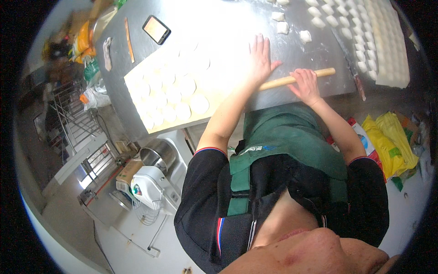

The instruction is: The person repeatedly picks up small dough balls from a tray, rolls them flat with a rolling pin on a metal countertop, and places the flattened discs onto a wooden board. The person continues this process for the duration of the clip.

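Observation:
My left hand (261,60) lies palm down with its fingers stretched out on the steel tabletop (291,51); glare hides whether anything is beneath the palm. My right hand (305,84) is closed around a wooden rolling pin (280,82), whose left end reaches my left wrist. To the left, flat rounds of dough (199,104) lie in rows on a pale board or sheet (208,118), partly washed out by glare. Beyond my right hand sit several small pieces of dough (305,36), with more in rows at the right.
A phone (156,29) and a thin wooden strip (129,39) lie at the upper left. A long knife (350,66) rests at the right, near a tray of dough pieces (391,51). Below the table stand a mixer (149,185) at left and yellow bags (386,147) at right.

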The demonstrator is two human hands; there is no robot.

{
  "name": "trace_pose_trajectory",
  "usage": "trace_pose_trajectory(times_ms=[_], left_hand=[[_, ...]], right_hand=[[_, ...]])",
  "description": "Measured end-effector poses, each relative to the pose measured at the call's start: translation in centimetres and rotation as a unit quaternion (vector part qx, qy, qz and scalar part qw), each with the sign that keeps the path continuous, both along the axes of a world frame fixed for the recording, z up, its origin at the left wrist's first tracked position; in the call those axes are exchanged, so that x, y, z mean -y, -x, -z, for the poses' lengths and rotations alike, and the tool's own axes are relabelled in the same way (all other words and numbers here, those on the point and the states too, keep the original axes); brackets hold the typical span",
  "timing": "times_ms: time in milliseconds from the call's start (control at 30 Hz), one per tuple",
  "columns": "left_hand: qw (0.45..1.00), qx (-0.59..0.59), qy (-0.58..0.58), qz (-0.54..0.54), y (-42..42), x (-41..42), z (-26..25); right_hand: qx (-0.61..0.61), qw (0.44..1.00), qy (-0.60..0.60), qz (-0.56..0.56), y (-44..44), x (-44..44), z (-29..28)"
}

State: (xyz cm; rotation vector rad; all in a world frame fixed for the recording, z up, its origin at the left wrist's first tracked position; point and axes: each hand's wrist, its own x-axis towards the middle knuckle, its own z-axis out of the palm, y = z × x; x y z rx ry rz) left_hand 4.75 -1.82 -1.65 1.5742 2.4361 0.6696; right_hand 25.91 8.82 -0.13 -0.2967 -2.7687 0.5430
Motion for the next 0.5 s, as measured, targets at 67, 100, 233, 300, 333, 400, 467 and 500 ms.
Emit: trace_pose_trajectory(times_ms=[67, 100, 233, 300, 333, 400, 467, 500], left_hand=[[0.999, -0.012, 0.038, 0.01, -0.5, 0.0, -0.8], [0.999, 0.007, 0.034, 0.017, -0.3, 0.1, -0.8], [0.952, 0.297, -0.053, -0.052, 2.3, 1.5, 0.5], [0.921, 0.364, -0.028, -0.136, 3.1, 2.3, -0.1], [0.934, 0.308, 0.035, -0.177, 2.6, 2.3, -2.4], [0.945, 0.234, 0.098, -0.207, 1.8, 2.5, -1.7], [0.929, 0.311, 0.027, -0.199, 0.2, 2.2, -0.5], [0.917, 0.347, -0.007, -0.196, -0.8, 2.1, 0.0]], right_hand=[[0.001, 1.0, 0.001, 0.003, -0.1, 0.0, 0.1], [-0.001, 1.0, 0.002, 0.004, -0.1, 0.0, 0.1], [0.001, 1.0, -0.006, 0.001, 0.5, 0.0, -0.3], [0.023, 1.0, 0.005, -0.014, 1.4, -0.2, -0.7], [0.036, 0.999, 0.01, -0.019, 1.9, -0.2, -0.9], [0.026, 0.998, 0.02, -0.053, 3.9, -0.1, -1.1], [0.028, 0.997, 0.041, -0.052, 5.2, -0.2, -1.4], [0.03, 0.999, 0.031, -0.012, 4.6, -0.1, -1.1]])
